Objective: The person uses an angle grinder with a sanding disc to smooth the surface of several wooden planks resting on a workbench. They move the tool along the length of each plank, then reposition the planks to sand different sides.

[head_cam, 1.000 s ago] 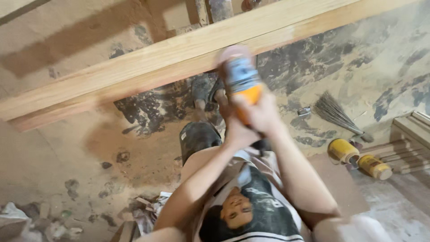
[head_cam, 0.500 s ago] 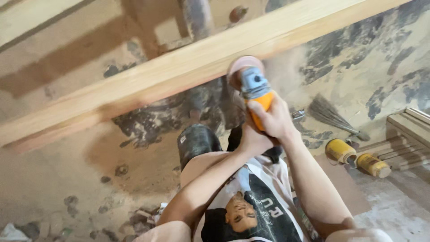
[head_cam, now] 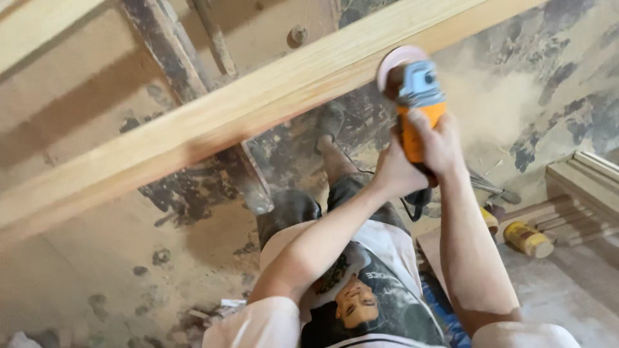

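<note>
Both hands grip the orange angle grinder point(head_cam: 416, 106): right hand point(head_cam: 440, 143) wraps its body, left hand point(head_cam: 394, 173) clasps the rear, fingers mostly hidden; beyond them its disc point(head_cam: 394, 59) meets the long wooden beam point(head_cam: 213, 119), blurred; dust haze veils the floor point(head_cam: 496, 106) to their right.

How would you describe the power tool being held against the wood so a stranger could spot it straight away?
A long pale wooden beam runs slantwise across the view. At its near edge, towards the right, both hands grip an orange-bodied angle grinder with a grey-blue head and a round pinkish sanding disc. Nothing else nearby is bright orange, and dust drifts beside it.
</note>
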